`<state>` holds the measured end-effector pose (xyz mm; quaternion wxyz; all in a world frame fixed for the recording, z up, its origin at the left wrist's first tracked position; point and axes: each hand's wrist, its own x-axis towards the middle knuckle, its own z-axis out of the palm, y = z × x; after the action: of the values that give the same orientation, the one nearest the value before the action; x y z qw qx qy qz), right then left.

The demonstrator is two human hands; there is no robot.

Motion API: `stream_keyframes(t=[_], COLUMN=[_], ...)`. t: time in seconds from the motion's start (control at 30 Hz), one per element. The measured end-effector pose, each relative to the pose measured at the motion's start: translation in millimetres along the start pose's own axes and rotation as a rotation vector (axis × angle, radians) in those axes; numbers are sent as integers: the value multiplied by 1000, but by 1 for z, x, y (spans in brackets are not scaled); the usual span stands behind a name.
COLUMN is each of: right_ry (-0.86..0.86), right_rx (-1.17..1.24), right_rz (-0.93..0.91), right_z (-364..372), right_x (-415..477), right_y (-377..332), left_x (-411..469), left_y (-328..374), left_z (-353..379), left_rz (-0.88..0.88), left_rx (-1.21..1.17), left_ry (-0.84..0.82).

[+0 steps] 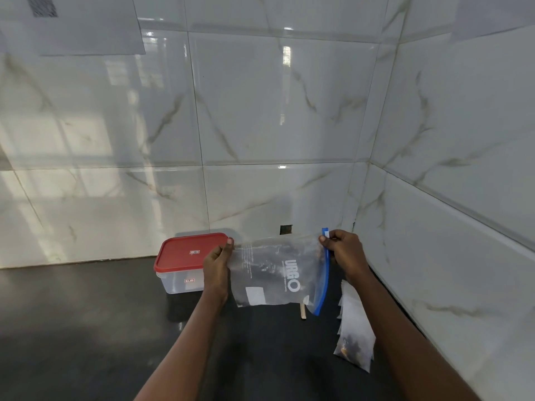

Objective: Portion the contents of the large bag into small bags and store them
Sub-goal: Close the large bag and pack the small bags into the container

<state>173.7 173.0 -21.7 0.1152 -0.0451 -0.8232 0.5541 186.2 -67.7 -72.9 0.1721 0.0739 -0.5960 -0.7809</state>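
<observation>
Above the dark counter (86, 328), my left hand (215, 266) pinches the large bag (275, 273) while my right hand (344, 251) grips its blue zip edge (325, 273), beside the red-lidded container (185, 261) and small bags (354, 334)

You had a dark counter (86, 328) set into a corner, with glossy white marbled tiles (275, 111) rising from its far and right edges. A paper sheet (86, 24) with a dark printed patch hung high on the back wall, at the left. A second sheet (492, 13) showed at the top of the right wall. A small dark square hole (286, 229) sat low in the back wall, near the counter's far right corner. A pale stick (303, 311) lay near that corner, partly hidden.
</observation>
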Motion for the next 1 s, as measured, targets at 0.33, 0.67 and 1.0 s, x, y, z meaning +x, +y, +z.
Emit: stream_keyframes(t=[0.33,0.67,1.0], right_ry=[-56,-331,-126], right_rx=[87,391,372], right_rz=[139,529,592], right_z=[6,18,31], right_x=[-1,-17,-10], right_y=[1,59,63], left_x=[6,-1,-16], left_y=[-14,-28,-55], left_z=[7,-17,-21], left_rz=[-106,-765,-808], left_rx=[152,-47,-169], left_ry=[233,-198,-26])
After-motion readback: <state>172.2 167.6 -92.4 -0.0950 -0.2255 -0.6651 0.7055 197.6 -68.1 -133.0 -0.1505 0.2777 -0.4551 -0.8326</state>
